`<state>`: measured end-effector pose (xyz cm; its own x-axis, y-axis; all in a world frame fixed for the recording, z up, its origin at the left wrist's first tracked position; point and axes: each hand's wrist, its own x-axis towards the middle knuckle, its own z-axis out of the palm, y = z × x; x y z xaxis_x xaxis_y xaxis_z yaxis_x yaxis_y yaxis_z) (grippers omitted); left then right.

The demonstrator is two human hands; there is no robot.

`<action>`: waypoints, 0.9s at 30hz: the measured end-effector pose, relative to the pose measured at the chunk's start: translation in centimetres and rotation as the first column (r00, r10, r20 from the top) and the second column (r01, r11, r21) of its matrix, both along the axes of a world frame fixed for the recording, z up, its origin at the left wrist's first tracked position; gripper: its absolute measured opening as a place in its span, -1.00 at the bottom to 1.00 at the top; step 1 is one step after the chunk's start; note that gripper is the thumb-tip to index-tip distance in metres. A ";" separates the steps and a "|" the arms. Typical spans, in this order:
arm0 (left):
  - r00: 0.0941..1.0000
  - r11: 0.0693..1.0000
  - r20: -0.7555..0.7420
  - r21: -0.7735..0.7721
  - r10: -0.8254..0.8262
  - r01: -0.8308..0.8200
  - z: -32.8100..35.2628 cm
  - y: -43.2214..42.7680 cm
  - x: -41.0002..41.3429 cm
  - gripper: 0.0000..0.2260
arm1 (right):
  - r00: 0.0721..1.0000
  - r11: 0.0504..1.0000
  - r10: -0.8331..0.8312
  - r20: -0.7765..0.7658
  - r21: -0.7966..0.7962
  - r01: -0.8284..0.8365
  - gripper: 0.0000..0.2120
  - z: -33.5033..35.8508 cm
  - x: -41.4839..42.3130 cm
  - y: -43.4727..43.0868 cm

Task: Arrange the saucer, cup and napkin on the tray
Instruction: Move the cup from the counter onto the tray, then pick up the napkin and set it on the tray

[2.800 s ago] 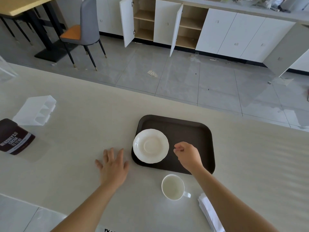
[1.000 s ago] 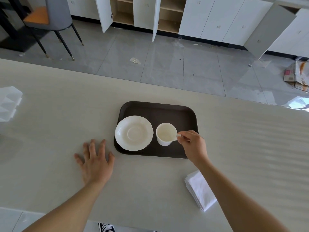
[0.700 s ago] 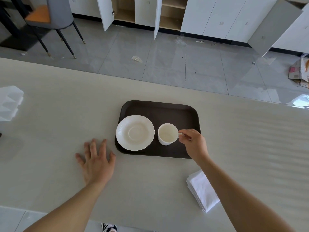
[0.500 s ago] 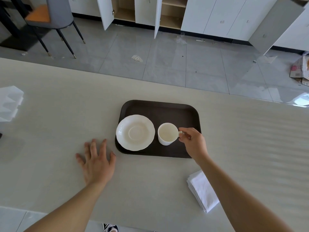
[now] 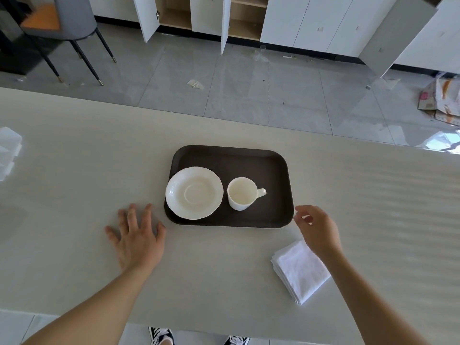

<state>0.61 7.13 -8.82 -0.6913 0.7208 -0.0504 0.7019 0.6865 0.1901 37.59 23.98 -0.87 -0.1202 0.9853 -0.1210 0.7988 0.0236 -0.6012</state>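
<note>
A dark brown tray point(image 5: 249, 160) lies on the pale counter. A white saucer point(image 5: 194, 192) sits on its left part, overhanging the tray's left rim a little. To the saucer's right a white cup point(image 5: 242, 193) stands upright on the tray, handle pointing right. A folded white napkin point(image 5: 301, 270) lies on the counter, below and right of the tray. My right hand point(image 5: 316, 226) hovers just off the tray's near right corner, fingers loosely apart and holding nothing, above the napkin's far edge. My left hand point(image 5: 138, 236) rests flat on the counter left of the tray, fingers spread.
A clear plastic object point(image 5: 8, 151) lies at the counter's far left edge. Beyond the counter is a tiled floor with a grey chair point(image 5: 67, 23) and white cabinets point(image 5: 311, 18), some with doors hanging open. Cardboard point(image 5: 440, 100) lies on the floor at right.
My right hand has let go of the cup's handle and drawn back to the right and toward me, off the tray. The cup stays on the tray. My left hand has not moved.
</note>
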 end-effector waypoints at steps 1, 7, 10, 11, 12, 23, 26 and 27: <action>1.000 1.000 0.004 -0.001 0.000 0.000 0.0 0.0 0.0 -0.47 | 0.998 1.000 0.010 0.059 -0.021 -0.008 -0.81 0.1 0.9 -0.4; 1.000 1.000 0.004 -0.001 0.001 -0.001 0.3 0.1 0.1 -0.49 | 0.929 0.986 0.087 0.359 -0.165 -0.028 -0.58 -0.1 3.7 -2.9; 1.000 1.000 0.011 0.007 -0.003 0.003 0.5 0.1 0.1 -0.45 | 0.900 0.972 0.105 0.422 -0.233 -0.004 -0.45 -0.5 4.3 -3.7; 1.000 1.000 0.011 0.012 -0.004 0.004 0.5 0.1 0.2 -0.43 | 0.892 0.969 0.113 0.438 -0.246 -0.002 -0.43 -0.6 4.4 -3.8; 1.000 1.000 0.010 0.018 -0.006 0.006 0.6 0.1 0.2 -0.43 | 0.884 0.967 0.119 0.452 -0.254 -0.001 -0.43 -0.6 4.5 -3.9; 1.000 1.000 0.031 0.022 0.004 -0.005 0.9 0.1 0.2 -0.41 | 0.840 0.936 0.129 0.527 -0.345 0.072 -0.68 -0.5 3.4 -3.5; 1.000 1.000 0.028 0.020 0.004 -0.004 0.9 0.1 0.3 -0.42 | 0.865 0.928 0.157 0.476 -0.371 0.036 -0.73 -0.1 3.1 -3.4; 1.000 1.000 0.025 0.017 0.003 -0.003 0.9 0.1 0.3 -0.42 | 0.898 0.925 0.146 0.415 -0.378 0.024 -0.75 0.2 3.0 -3.4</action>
